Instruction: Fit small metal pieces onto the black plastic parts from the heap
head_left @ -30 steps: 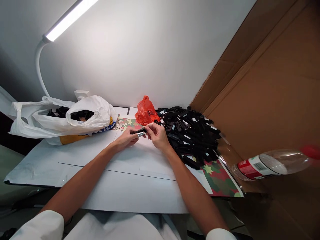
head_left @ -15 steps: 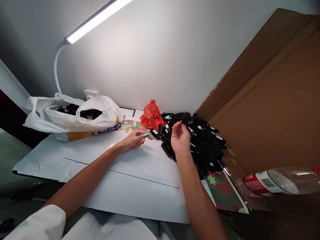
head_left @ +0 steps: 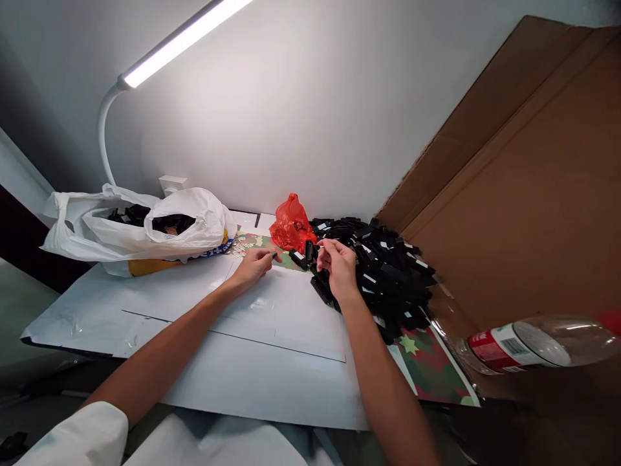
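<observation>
Wall (head_left: 320,129) brightly washed by the lamp (head_left: 187,43), corners farthest from it dim.
The lamp itself is burned out to white; its glow is spread softly below it, and small glints are scattered on the table (head_left: 286,375). Well right of the lamp, the cardboard (head_left: 524,168) is darkened and the bottle (head_left: 495,349) is stretched by edge distortion. Below right of the lamp, detail is swallowed in the black pieces (head_left: 392,275).

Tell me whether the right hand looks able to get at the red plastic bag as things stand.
Probably yes: the red plastic bag sits just beyond and left of the right hand, with only some low-lying black plastic pieces between, and nothing tall appears to block the way.
</observation>
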Motion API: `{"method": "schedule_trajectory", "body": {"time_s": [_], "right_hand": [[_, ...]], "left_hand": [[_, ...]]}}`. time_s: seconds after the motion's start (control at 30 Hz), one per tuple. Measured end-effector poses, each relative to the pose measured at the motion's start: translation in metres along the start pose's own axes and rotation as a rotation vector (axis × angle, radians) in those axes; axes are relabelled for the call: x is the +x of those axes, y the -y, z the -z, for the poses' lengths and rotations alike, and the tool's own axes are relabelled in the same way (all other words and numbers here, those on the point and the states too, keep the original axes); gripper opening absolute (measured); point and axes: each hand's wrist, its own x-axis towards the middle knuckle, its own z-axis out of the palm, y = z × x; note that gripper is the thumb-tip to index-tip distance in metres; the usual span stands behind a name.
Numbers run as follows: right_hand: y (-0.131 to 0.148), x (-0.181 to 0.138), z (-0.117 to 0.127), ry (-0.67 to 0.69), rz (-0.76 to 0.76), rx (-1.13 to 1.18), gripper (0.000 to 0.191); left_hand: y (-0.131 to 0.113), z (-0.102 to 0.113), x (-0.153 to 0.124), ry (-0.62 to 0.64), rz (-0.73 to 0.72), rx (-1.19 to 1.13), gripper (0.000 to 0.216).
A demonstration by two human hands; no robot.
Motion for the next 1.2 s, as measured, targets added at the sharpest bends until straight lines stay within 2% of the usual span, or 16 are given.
{"method": "schedule_trajectory", "body": {"time_s": [0.13, 0.2, 0.27, 0.33, 0.47, 0.57, 0.73, 0.93, 1.2], "right_hand": [[-0.007, -0.007, -0.003, -0.032, 0.302, -0.786, 0.022], [-0.01, -0.011, -0.005, -0.006, 0.399, -1.138, 0.017], [-0.013, -0.014, -0.006, 0.051, 0.414, -1.346, 0.019], [-0.016, -0.016, -0.006, 0.089, 0.409, -1.449, 0.019], [-0.021, -0.017, -0.005, 0.084, 0.43, -1.514, 0.021], [-0.023, -0.017, -0.004, 0.079, 0.458, -1.489, 0.024], [-0.023, -0.016, -0.005, 0.066, 0.442, -1.454, 0.028], [-0.022, -0.018, -0.009, 0.032, 0.474, -1.404, 0.028], [-0.026, -0.021, -0.007, 0.016, 0.499, -1.454, 0.032]], "left_hand": [[0.0, -0.001, -0.001, -0.005, -0.032, 0.052, 0.034], [0.0, -0.001, -0.002, -0.002, -0.045, 0.099, 0.034], [0.0, -0.001, -0.003, -0.017, -0.07, 0.165, 0.034], [0.0, 0.001, -0.003, -0.07, -0.1, 0.263, 0.033], [-0.001, 0.004, -0.004, -0.301, -0.094, 0.524, 0.031], [0.0, 0.005, -0.004, -0.393, -0.064, 0.614, 0.03], [0.005, 0.009, 0.002, -0.442, -0.102, 0.609, 0.021], [0.011, 0.013, 0.007, -0.508, -0.106, 0.654, 0.029], [0.019, 0.006, 0.004, -0.429, -0.124, 0.58, 0.025]]}}
